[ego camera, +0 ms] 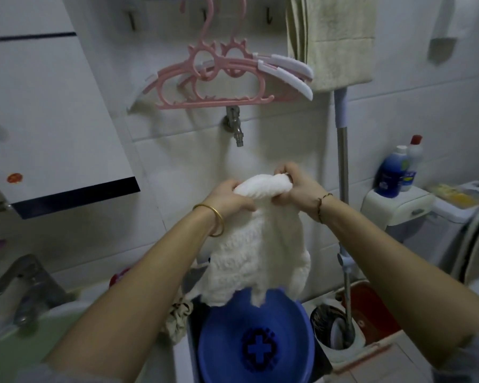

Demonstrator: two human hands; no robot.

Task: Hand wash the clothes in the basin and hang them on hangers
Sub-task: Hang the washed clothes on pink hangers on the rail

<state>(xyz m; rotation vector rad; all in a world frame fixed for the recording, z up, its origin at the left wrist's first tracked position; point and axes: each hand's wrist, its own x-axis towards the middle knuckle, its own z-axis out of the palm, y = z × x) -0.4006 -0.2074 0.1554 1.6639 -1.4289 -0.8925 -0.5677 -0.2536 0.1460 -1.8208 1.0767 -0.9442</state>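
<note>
— Above the blue basin (256,322), what's held?
— A white knitted garment (256,244), hanging limp, its hem near the basin's far rim. The left hand (230,199) and right hand (296,186) each have fingers curled tight round its bunched top.
— How will it handle?
— Soft, floppy, probably heavy with water. Best gripped at the shoulders for the pink hangers (219,78).

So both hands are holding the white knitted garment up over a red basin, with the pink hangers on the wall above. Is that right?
Not quite: the basin is blue, not red. The head view shows the left hand and right hand gripping the white knitted garment above it, with the pink hangers on the wall above.
</note>
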